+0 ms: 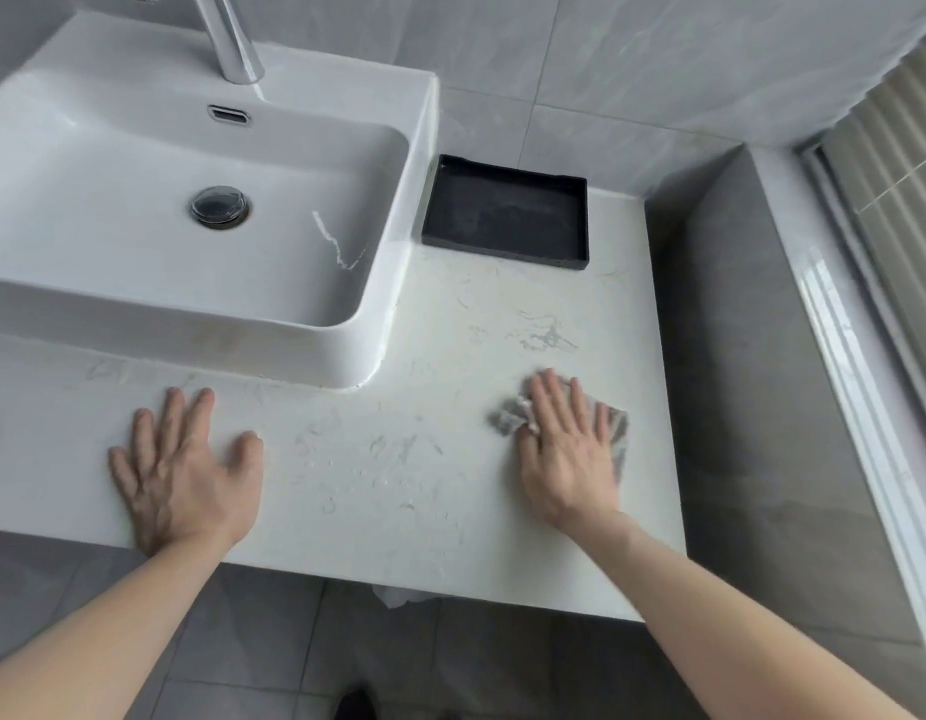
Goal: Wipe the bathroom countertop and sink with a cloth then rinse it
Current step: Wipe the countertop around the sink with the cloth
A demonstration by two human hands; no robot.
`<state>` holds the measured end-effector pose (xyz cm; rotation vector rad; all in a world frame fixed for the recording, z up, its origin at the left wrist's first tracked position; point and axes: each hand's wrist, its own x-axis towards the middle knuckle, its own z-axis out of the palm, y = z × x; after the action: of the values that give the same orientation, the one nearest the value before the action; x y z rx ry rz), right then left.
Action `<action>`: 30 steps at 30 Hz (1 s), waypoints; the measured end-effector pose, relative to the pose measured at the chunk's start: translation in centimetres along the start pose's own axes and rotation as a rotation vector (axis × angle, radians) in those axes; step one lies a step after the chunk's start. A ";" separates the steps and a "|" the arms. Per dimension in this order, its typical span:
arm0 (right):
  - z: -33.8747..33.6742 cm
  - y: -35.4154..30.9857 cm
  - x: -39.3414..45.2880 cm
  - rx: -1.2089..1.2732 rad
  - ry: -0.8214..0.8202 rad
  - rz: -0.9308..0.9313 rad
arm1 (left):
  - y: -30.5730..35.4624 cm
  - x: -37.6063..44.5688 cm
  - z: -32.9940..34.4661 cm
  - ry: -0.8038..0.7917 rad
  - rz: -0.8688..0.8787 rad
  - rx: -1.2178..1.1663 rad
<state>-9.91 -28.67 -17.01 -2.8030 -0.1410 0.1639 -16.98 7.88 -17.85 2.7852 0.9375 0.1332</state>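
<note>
Right now the right hand (567, 449) lies flat with straight fingers on a grey cloth (614, 433), pressing it onto the surface (378, 459) near the right edge, toward the front. Cloth shows past the fingertips and on both sides of the hand. The left hand (183, 472) rests palm down, fingers spread and straight, by the front edge, just before the sink (393, 283), holding nothing. The white sink stands on the left part of the surface, with a drain (219, 206) in its basin and a chrome tap (230, 39) at its back rim. A black tray (505, 213) sits against the back edge, just right of the sink.
</note>
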 end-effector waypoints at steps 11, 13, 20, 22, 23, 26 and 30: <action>-2.1 -2.1 -1.0 0.285 0.134 0.072 | 0.0 -0.1 -0.2 -0.004 -0.002 -0.020; -0.3 -5.5 -2.8 0.257 0.008 -0.099 | 0.0 -0.1 -0.1 -0.006 0.003 -0.022; 2.6 -7.2 -6.1 0.030 -0.098 -0.261 | 0.0 -0.1 -0.1 0.010 0.005 -0.035; 1.7 -3.8 -5.8 -0.003 -0.057 -0.161 | 0.0 -0.1 -0.1 0.008 0.008 -0.027; 1.0 -1.9 -5.6 -0.010 -0.041 -0.088 | 0.0 -0.1 -0.1 0.008 0.010 -0.024; -1.1 4.0 -5.4 -0.010 0.004 0.139 | -0.1 0.0 -0.1 0.013 0.007 -0.036; -2.4 6.7 -5.3 0.105 0.035 0.326 | 0.0 -0.1 -0.2 0.014 0.011 -0.046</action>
<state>-14.33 -36.33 -16.43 -2.7027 0.3255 0.1924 -17.10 7.85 -17.64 2.7514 0.9103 0.1735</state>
